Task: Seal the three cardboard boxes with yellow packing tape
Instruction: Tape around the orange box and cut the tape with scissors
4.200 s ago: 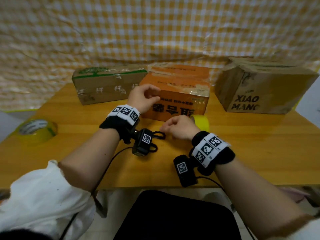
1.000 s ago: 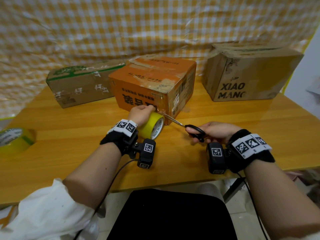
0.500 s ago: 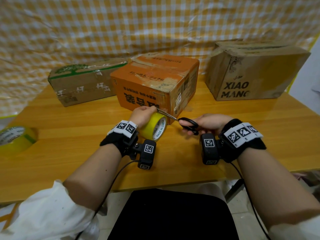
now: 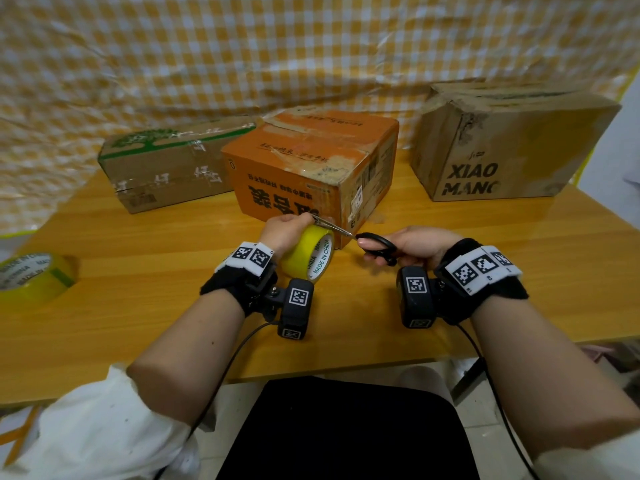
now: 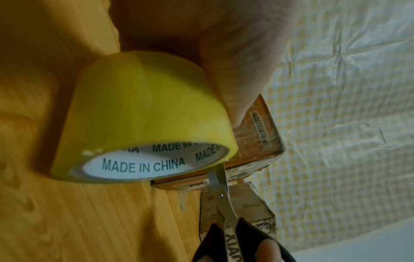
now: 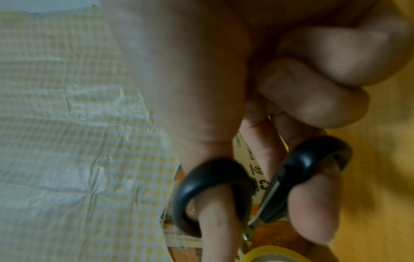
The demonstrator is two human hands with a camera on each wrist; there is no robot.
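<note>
My left hand [image 4: 285, 230] grips a yellow tape roll [image 4: 310, 254] [image 5: 143, 113] against the lower front of the orange box [image 4: 311, 164]. My right hand [image 4: 412, 244] holds black-handled scissors [image 4: 375, 245] [image 6: 224, 191], thumb and fingers through the loops. Their steel blades [image 5: 220, 187] reach left to the top of the roll, at the box's front corner. A green-printed brown box [image 4: 166, 164] lies to the left and a brown "XIAO MANG" box [image 4: 502, 143] stands to the right. The tape strip between roll and box is hidden by my left hand.
A second yellow tape roll [image 4: 31, 278] lies flat near the left edge of the wooden table [image 4: 138, 299]. A yellow checked plastic sheet [image 4: 242, 46] hangs behind the boxes. The table's front edge is close to my wrists.
The orange box has been turned since the earliest frame. Over the last second my right hand has brought the scissors left until the blades reach the tape at the roll; my left hand stays put.
</note>
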